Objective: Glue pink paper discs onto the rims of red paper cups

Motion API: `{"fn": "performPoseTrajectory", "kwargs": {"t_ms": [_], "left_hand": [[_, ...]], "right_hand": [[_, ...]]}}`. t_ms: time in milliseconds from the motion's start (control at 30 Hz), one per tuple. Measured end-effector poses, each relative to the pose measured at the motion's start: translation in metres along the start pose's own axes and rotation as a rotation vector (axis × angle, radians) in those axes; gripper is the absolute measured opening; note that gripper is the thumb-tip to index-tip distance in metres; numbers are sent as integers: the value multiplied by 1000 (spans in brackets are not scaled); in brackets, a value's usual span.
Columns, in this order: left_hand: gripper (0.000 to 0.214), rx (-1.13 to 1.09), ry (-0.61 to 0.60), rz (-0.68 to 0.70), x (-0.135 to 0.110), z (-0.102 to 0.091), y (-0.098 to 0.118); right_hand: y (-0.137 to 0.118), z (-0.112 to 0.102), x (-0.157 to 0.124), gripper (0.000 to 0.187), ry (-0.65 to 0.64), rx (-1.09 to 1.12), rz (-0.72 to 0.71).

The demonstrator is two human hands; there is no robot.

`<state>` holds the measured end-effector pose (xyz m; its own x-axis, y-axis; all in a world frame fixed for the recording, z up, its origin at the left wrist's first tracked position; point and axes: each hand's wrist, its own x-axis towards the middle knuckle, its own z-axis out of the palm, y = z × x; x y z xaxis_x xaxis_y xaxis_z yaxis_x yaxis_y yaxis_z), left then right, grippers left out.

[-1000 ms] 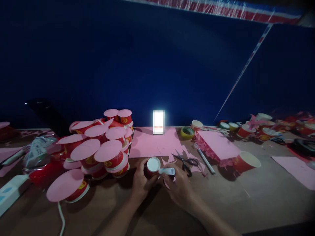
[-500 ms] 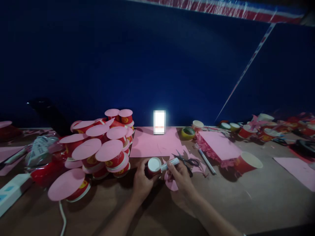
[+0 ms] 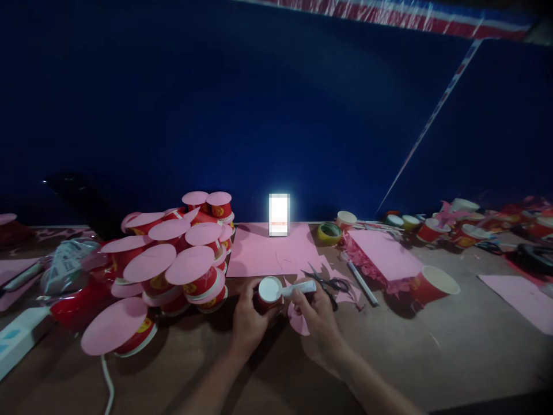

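My left hand (image 3: 249, 314) is wrapped round a red paper cup (image 3: 270, 290), which stands with its white base facing up. In my right hand (image 3: 317, 311) a white glue stick (image 3: 300, 288) is pinched between thumb and fingers. Its tip meets the right edge of the cup's base. Below my right fingers lies a round piece of pink paper (image 3: 299, 323), partly hidden by the hand. Just beyond that hand, black scissors (image 3: 330, 283) rest open on pink paper scraps.
Red cups topped with pink discs (image 3: 190, 265) are stacked at left, near a white power strip (image 3: 21, 337). A lit phone (image 3: 279, 216) stands behind a pink sheet (image 3: 272, 253). At right are green tape (image 3: 329, 231), a white stick (image 3: 363, 283) and a tipped cup (image 3: 434, 285).
The glue stick has turned slightly flatter in my right hand, its tip staying at the edge of the cup's base. My left hand keeps holding the cup.
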<state>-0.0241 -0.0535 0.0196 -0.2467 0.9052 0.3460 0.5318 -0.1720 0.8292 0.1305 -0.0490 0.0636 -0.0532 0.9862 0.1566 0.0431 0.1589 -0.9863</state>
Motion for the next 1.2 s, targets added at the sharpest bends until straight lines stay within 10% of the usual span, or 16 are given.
{"fn": "performPoseTrajectory", "kwargs": {"t_ms": [633,933,1200], "left_hand": [[60,12,-15,-58,0,-1,-8],[61,6,-35,-102,-1,-1,-4],[61,57,-3,-67,-1,-1,-8]], "right_hand": [[0,-2,-6,15,-116,-399,-370],[-11,0,-12,15,14,-363,-299],[2,-3,-6,12,-141,-455,-393]]}}
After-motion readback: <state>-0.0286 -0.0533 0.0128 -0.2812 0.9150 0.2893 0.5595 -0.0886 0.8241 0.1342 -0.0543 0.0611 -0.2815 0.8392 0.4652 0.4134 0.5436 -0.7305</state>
